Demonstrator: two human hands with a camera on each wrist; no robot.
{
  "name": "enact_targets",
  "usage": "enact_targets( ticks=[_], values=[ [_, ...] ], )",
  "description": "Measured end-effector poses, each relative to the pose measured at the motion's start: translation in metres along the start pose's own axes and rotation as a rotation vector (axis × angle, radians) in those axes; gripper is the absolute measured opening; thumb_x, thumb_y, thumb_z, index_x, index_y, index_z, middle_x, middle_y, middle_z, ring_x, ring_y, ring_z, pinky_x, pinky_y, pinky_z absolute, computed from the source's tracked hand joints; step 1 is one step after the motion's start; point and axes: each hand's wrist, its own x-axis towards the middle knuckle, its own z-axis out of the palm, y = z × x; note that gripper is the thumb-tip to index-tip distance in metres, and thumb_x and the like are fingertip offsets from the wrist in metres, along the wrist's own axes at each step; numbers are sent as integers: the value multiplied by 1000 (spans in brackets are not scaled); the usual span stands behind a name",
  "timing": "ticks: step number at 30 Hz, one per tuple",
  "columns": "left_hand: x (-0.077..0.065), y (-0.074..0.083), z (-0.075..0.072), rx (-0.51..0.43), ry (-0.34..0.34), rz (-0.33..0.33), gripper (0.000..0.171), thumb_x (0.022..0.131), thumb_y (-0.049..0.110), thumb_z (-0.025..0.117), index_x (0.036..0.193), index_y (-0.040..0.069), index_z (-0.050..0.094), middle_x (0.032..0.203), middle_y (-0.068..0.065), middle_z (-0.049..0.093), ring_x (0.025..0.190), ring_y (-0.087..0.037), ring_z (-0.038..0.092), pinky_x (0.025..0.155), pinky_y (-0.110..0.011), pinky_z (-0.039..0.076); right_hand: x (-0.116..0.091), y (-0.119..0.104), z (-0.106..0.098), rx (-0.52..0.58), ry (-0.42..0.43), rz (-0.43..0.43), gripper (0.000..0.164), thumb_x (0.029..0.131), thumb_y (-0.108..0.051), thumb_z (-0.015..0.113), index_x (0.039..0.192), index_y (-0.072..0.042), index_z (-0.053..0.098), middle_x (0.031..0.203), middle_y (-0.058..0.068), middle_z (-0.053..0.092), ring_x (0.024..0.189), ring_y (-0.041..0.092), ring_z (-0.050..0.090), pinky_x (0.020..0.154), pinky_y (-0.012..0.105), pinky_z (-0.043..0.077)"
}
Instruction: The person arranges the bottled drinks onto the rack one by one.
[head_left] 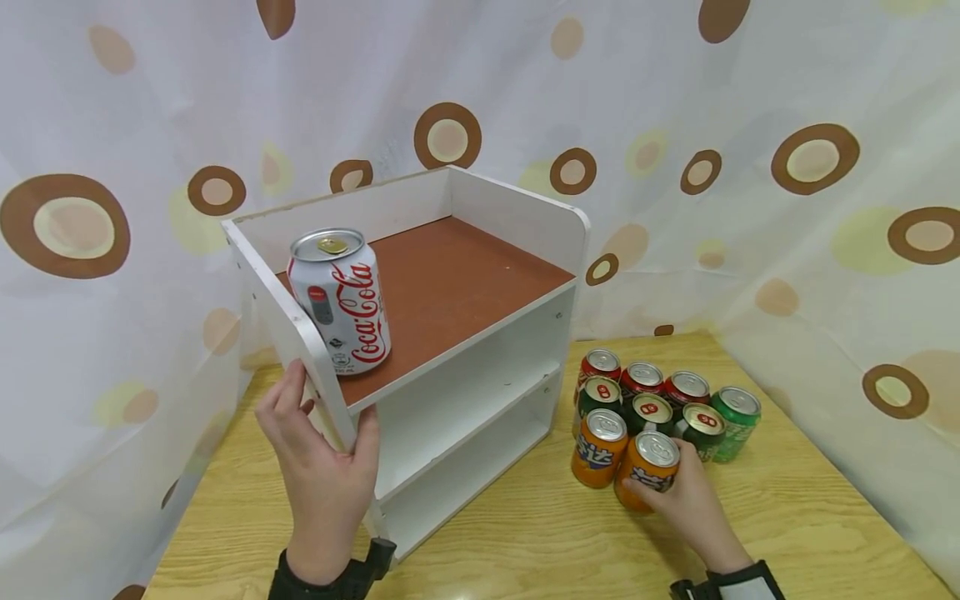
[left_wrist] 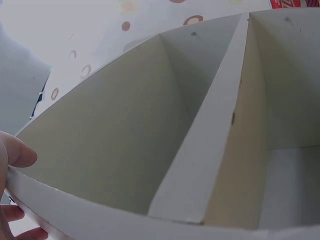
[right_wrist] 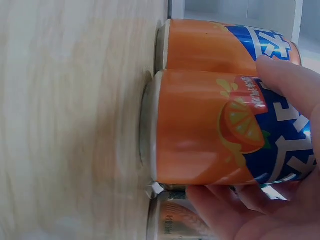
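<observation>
My left hand (head_left: 326, 471) grips the front left side panel of a white shelf unit (head_left: 465, 358), thumb at the front edge and fingers on the outer face. In the left wrist view, the thumb (left_wrist: 21, 151) reaches over the panel's edge. A white Coca-Cola can (head_left: 341, 304) stands on the brown top, against that panel. My right hand (head_left: 693, 508) holds an orange soda can (head_left: 636, 483) around its side. Another orange can (head_left: 597, 454) stands beside it. In the right wrist view, the held can (right_wrist: 205, 130) shows an orange-slice print.
Behind the orange cans stand several dark green cans (head_left: 649, 412), several red cans (head_left: 602, 367) and a light green can (head_left: 737, 425), close together. All are on the wooden table (head_left: 810, 500), right of the shelf unit. A patterned curtain (head_left: 675, 83) hangs behind.
</observation>
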Motion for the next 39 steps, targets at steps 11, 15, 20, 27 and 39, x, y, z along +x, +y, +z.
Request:
enact_targets(
  ticks=[11, 15, 20, 27, 39],
  values=[
    [0, 0, -2, -2, -10, -13, 77, 82, 8, 70, 151, 3, 35, 134, -29, 39, 131, -34, 39, 94, -41, 36, 0, 2, 2, -13, 49, 11, 89, 84, -26, 86, 141, 12, 30, 137, 35, 48, 123, 51, 57, 102, 62, 48],
    [-1, 1, -3, -2, -32, -28, 77, 83, 7, 69, 151, 4, 33, 134, -29, 38, 134, -34, 38, 96, -42, 36, -2, 3, 2, -13, 80, 12, 86, 84, -25, 86, 140, 12, 32, 135, 35, 50, 120, 51, 59, 99, 61, 50],
    [0, 2, -3, 6, -49, -33, 77, 84, 7, 68, 152, 3, 32, 135, -30, 37, 135, -36, 36, 96, -44, 36, -3, 3, -1, -41, 129, 46, 88, 84, -31, 85, 140, 11, 33, 134, 35, 51, 119, 51, 59, 99, 63, 49],
    [0, 1, -4, 13, -58, -37, 77, 84, 8, 68, 152, 3, 31, 135, -30, 36, 136, -37, 36, 96, -45, 36, -5, -2, -7, -77, 207, 41, 92, 83, -43, 85, 140, 10, 36, 130, 33, 54, 111, 49, 62, 89, 59, 53],
    [1, 2, -4, 9, -47, -33, 76, 85, 8, 68, 152, 3, 31, 133, -31, 37, 137, -38, 38, 96, -45, 37, -5, -32, -26, -69, 310, -70, 88, 84, -37, 85, 143, 8, 38, 126, 29, 57, 106, 44, 64, 79, 48, 56]
  ],
)
